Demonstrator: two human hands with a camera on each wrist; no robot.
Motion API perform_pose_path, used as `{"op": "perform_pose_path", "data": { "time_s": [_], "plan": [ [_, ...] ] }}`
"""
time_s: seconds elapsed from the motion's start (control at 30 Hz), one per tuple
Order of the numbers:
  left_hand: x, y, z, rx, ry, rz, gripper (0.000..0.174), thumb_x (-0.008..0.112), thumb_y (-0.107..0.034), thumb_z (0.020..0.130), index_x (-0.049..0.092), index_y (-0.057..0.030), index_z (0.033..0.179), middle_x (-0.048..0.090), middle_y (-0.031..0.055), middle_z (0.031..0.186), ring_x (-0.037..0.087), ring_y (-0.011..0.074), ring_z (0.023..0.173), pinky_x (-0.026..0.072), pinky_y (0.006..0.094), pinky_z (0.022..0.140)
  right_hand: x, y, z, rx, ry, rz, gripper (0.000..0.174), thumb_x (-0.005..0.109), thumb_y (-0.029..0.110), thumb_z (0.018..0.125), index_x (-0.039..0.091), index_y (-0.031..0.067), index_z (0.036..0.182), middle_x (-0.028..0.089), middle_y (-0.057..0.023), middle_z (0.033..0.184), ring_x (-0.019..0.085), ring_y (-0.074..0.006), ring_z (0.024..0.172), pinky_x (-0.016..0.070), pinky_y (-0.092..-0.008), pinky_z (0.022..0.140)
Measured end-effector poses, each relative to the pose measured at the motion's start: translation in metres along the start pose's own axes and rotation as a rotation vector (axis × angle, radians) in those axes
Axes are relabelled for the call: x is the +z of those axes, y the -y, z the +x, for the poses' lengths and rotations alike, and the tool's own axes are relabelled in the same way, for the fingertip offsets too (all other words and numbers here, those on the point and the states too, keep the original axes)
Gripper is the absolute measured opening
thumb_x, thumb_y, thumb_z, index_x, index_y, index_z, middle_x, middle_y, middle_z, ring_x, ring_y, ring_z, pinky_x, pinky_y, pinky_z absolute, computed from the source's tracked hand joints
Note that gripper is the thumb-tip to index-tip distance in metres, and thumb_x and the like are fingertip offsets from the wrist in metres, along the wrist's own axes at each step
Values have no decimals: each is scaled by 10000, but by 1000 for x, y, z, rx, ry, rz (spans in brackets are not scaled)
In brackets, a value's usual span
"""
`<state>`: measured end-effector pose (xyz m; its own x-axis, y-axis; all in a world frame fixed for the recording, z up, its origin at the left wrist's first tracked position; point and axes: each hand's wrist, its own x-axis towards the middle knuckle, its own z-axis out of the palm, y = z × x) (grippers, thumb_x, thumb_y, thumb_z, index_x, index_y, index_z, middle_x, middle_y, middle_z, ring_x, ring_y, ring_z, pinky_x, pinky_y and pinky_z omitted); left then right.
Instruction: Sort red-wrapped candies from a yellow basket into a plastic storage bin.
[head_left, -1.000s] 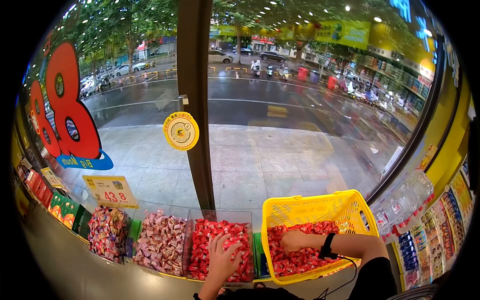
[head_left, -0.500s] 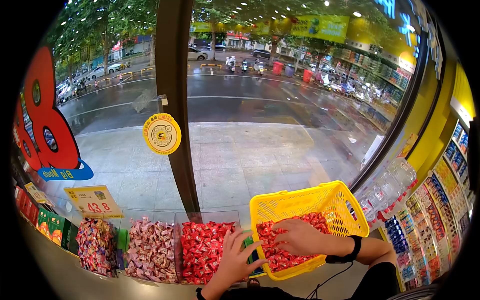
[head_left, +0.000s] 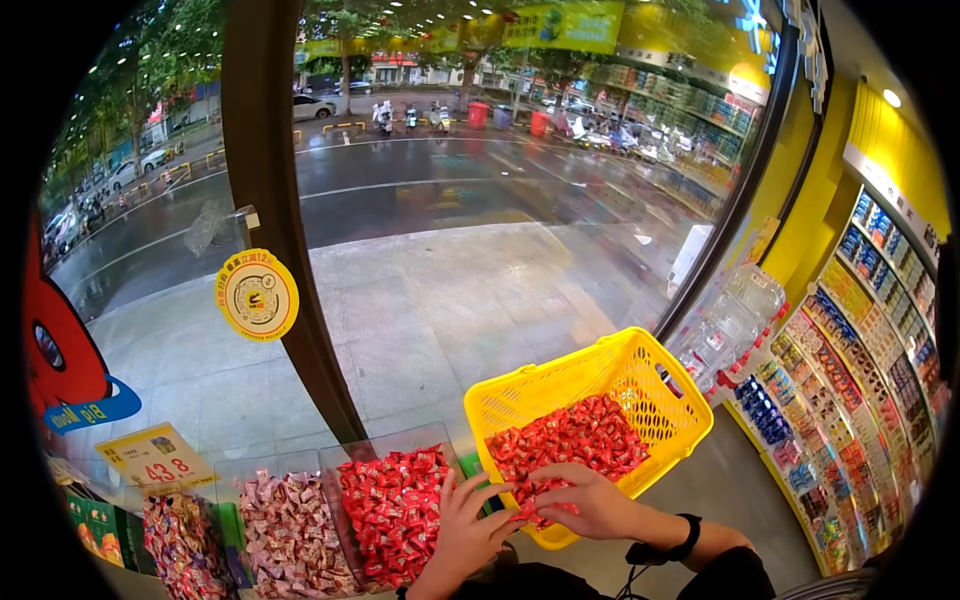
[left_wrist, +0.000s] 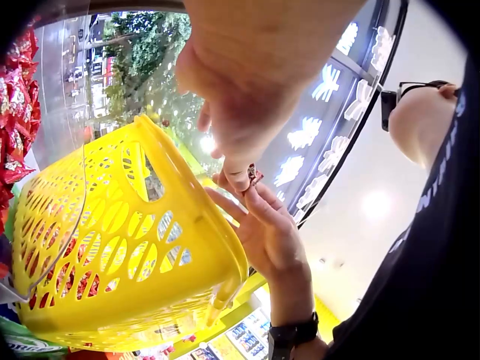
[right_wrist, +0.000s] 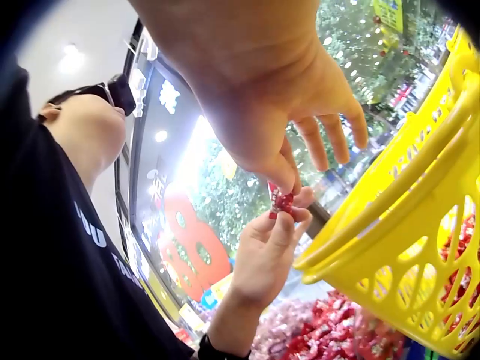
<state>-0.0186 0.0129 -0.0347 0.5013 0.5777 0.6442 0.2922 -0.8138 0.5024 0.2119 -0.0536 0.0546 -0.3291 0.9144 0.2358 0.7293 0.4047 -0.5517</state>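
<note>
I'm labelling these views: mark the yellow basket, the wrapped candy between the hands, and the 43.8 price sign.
Yellow basket [left_wrist: 214,256], left wrist view: on its outer wall.
Wrapped candy [right_wrist: 281,201], right wrist view: on the middle of its red wrapper.
Price sign [head_left: 154,459], head view: on the middle of its printed face.

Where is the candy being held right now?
Near the middle of the right wrist view, the red candy is pinched between the right hand above and left hand below, left of the yellow basket.

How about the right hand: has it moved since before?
Yes: against the yellow basket, the right hand moved from over the red candies toward the near left corner, close to the left hand.
</note>
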Motion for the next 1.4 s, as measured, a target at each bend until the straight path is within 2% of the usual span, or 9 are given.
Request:
{"op": "perform_pose_path", "data": {
  "time_s": [0.13,0.27,0.43,0.63,0.73,0.93,1.13,1.27,1.4],
  "plan": [
    [-16,-17,10,-120,-4,-116,259,922,-304,742,831,-171,944,687,26,1271,550,314,1339,261,635,1243,7,-5,-2,-81,-51,-39,168,805,171,908,790,114,1064,647,-97,1372,630,-327,1253,508,-451,1052],
    [-6,-3,-4,-17,-9,43,272,942,-266,701,811,-147,907,704,48,1217,548,343,1332,280,643,1235,9,-9,-3,-110,-53,-50,197,813,175,902,787,118,1089,644,-92,1368,626,-324,1259,505,-452,1062],
    [-26,34,-25,-388,-233,183,219,922,-179,723,761,-72,824,697,56,1215,543,364,1318,293,653,1223,-18,-29,-14,-150,-103,-46,205,817,188,899,787,120,1091,642,-87,1361,625,-318,1249,499,-458,1073],
    [-1,56,-71,-732,161,704,350,887,-371,791,832,-136,1044,631,116,1395,452,412,1416,254,650,1229,-66,-87,-56,-103,-162,-147,190,823,200,888,788,129,1061,658,-81,1314,640,-304,1197,490,-470,1082],
    [-6,41,-43,-792,103,661,414,876,-407,797,824,-160,1126,618,151,1429,446,447,1421,245,642,1233,-87,-121,-77,-47,-233,-210,197,834,204,867,792,126,1042,670,-84,1276,650,-308,1170,491,-479,1080],
    [-19,-70,132,-414,57,514,306,858,-218,845,792,-106,1122,622,146,1419,449,431,1437,364,586,1191,-135,-175,-114,49,-314,-298,197,842,181,831,790,114,1009,678,-101,1232,655,-307,1150,499,-458,1057],
    [71,-104,263,92,411,237,314,856,-227,842,784,-127,1131,631,118,1387,519,398,1380,417,503,1166,-137,-208,-126,27,-313,-190,176,820,203,860,776,107,1000,703,-83,1159,682,-284,1033,538,-411,957],
    [190,-58,261,168,646,243,388,791,-375,910,756,-139,1215,618,151,1378,515,382,1358,409,486,1172,-137,-210,-125,-38,-378,-170,203,811,227,870,782,108,1032,713,-73,1117,686,-270,1033,527,-416,983],
    [261,-15,194,112,1073,344,548,775,-447,913,677,-182,1382,447,187,1586,361,420,1508,286,583,1248,-136,-214,-126,-37,-390,-184,190,816,240,870,790,104,1000,723,-73,1110,695,-273,1015,527,-423,992]
  ]
}}
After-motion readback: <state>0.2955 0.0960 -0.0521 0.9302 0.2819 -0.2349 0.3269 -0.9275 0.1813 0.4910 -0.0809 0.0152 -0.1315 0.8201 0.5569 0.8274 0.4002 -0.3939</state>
